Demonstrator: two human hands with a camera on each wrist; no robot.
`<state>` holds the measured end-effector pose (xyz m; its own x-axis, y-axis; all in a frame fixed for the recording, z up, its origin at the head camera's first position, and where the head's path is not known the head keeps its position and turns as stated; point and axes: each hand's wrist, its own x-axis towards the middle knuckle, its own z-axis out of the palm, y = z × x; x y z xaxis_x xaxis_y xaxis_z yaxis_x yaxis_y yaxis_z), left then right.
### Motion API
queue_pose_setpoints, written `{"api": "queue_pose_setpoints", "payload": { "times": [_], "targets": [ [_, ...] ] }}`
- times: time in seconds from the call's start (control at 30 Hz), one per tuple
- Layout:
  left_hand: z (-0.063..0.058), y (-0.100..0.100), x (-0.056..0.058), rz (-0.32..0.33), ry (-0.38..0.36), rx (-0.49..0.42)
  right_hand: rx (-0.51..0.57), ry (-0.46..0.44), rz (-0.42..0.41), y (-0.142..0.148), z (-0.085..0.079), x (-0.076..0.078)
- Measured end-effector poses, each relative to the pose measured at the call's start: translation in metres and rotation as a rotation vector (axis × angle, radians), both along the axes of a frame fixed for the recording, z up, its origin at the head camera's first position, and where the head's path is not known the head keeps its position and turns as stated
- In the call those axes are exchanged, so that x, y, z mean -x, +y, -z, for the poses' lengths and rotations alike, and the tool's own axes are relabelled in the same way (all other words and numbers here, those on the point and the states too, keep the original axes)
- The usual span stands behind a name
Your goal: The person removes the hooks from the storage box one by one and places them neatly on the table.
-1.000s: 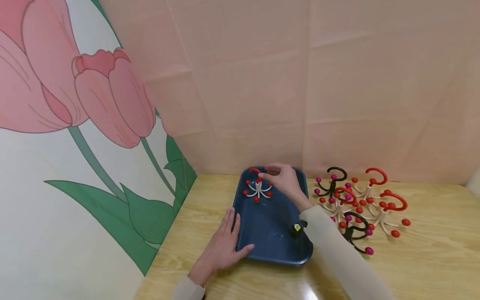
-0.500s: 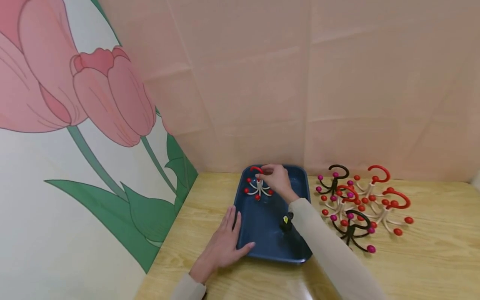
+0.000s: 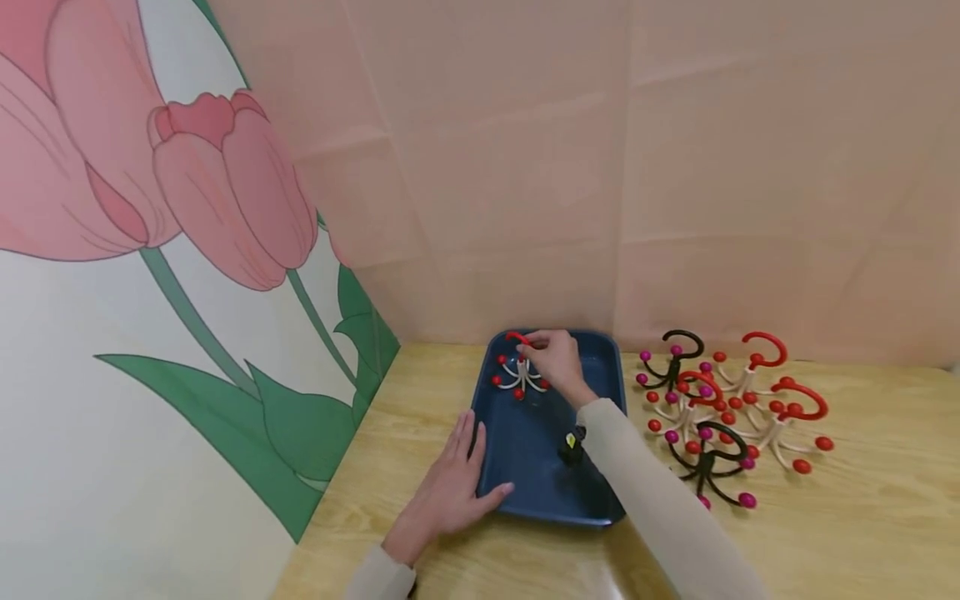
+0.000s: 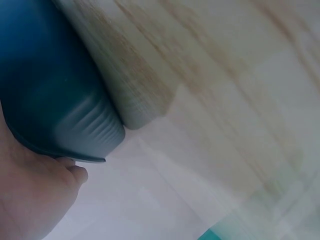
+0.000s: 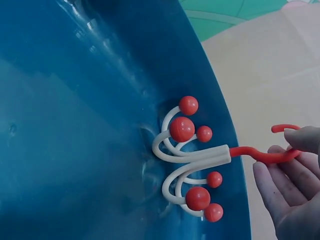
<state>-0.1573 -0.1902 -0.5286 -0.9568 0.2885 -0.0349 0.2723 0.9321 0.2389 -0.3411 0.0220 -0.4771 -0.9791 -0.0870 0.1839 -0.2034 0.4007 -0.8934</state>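
Note:
In the far left part of the blue tray [image 3: 525, 467] stands a white octopus-shaped hook hanger [image 3: 522, 377], its curved arms tipped with red balls. My right hand [image 3: 555, 360] pinches its red top hook between thumb and fingers. In the right wrist view the red hook [image 5: 267, 157] lies across the fingers, with the thumb near its curled tip; the white arms [image 5: 190, 157] sit against the tray floor. My left hand [image 3: 446, 492] rests along the tray's left rim, fingers straight and thumb spread over the near edge. In the left wrist view the tray's outer wall [image 4: 90, 125] shows beside that hand.
Right of the tray, several similar hangers crowd the wooden table [image 3: 885, 483]: white ones with red hooks [image 3: 806, 402] and black ones with magenta balls [image 3: 705, 467]. A pink cloth backdrop [image 3: 487, 208] rises behind, and a tulip-printed panel [image 3: 225, 333] stands at left.
My right forearm has shifted a little left, and the fingers have come closer around the red hook. The left hand stays on the tray's rim. The hanger remains in place.

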Motion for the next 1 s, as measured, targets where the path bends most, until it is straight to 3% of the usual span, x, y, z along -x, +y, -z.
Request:
{"api": "queue_pose_setpoints", "payload": {
  "times": [0.5,1.0],
  "targets": [
    [-0.001,-0.002,0.001,0.008,-0.004,0.008,0.016,-0.031,-0.012,0.003,0.002,0.002],
    [-0.003,-0.002,0.001,0.013,-0.001,-0.005,-0.011,0.038,-0.056,0.016,-0.016,-0.004]
  ]
}}
